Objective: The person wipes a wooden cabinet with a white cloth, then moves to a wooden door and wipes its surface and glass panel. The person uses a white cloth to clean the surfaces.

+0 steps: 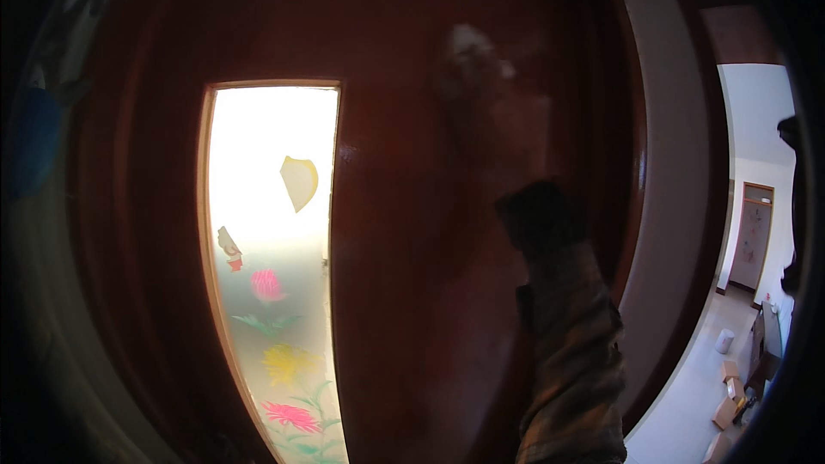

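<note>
A dark red-brown wooden door (pixel 412 219) fills the middle of the head view. My right hand (pixel 503 103), dim and blurred, is raised at the door's upper right part. A crumpled whitish cloth (pixel 470 45) shows at its fingers, pressed against or very near the wood; its outline is blurred. The forearm rises from the lower right in a plaid sleeve with a dark cuff. My left hand is out of view. Left of the raised arm, a tall narrow glass panel (pixel 267 328) bears pink and yellow flower pictures, with bright light behind its upper part.
On the right, past the door frame (pixel 635 206) and a strip of wall, lies a bright tiled room. A white cylindrical container (pixel 724 341) and several cardboard boxes (pixel 725 412) stand on its floor. A blue object (pixel 35 142) shows at the far left.
</note>
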